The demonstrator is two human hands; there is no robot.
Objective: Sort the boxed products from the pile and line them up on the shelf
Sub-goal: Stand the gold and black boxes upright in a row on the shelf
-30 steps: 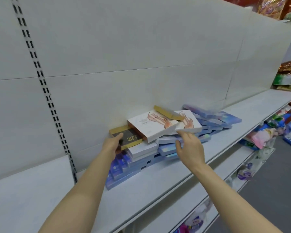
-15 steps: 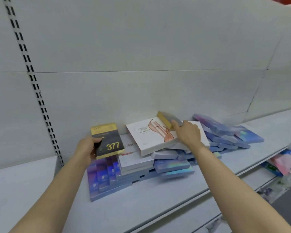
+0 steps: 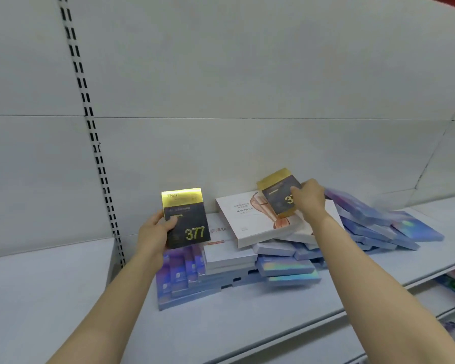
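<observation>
Shelf [image 3: 63,298]: white, flat and bare to the left of the pile, room there for a row
Left hand [image 3: 153,232]: fingers and thumb pinch the left edge of a black-and-gold 377 box [image 3: 185,218], held upright above the pile's left end
Pile [image 3: 279,261]: flat cartons heaped against the far back panel; purple-blue iridescent sleeves low, white boxes higher
White box [image 3: 250,219]: broad, matte, tilted on top, a pink figure printed on it
Right hand [image 3: 309,200]: fingers clamped on a second 377 box [image 3: 280,197], lifted just off the white box
Doing it well: pair the two matching boxes, stand them upright side by side on the bare left stretch, faces forward
Texture: glossy gold foil bands, slippery card; grip by the edges
</observation>
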